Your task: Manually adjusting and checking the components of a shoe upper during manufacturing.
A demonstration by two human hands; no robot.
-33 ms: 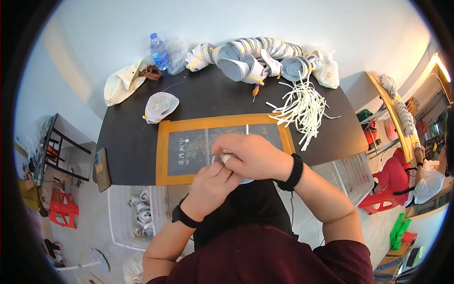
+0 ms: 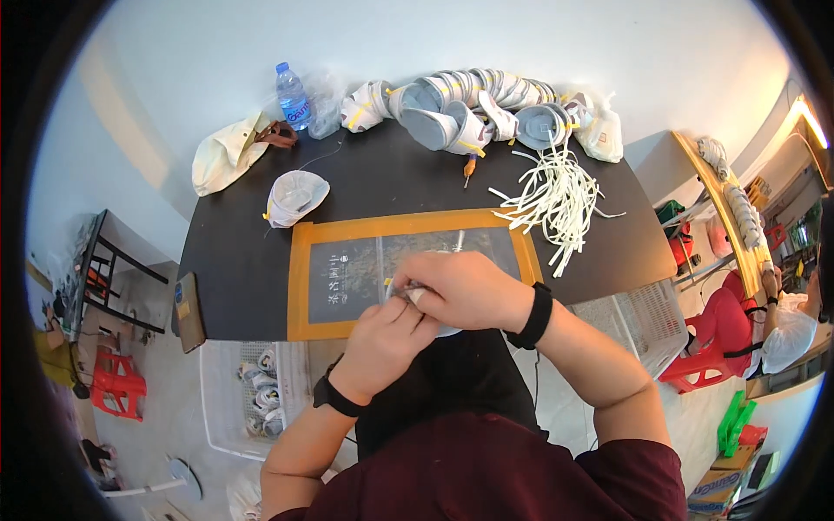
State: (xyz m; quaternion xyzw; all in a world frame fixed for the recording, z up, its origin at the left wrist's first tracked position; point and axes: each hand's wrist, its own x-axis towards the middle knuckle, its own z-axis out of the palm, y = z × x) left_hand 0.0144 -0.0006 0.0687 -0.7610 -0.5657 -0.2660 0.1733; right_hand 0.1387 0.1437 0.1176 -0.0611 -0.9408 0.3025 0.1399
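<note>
Two hands meet at the near side of the tape-edged sheet [image 2: 300,291], and a small change: the right hand [image 2: 473,291] has edged slightly, with a yellow spot [image 2: 387,281] now showing just beside its fingertips. Right fingers are pinched closed on a pale piece [image 2: 417,295], mostly hidden, between the hands! The left hand [image 2: 382,339] is curled against them; whether it grips too, I cannot tell. So little shift suggests the same fine handwork continues. White strips [image 2: 560,195] lie apart at right.

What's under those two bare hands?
Below the left hand and right hand is a dark printed mat edged with orange tape. A pale piece peeks out; the rest of it is covered.
</note>
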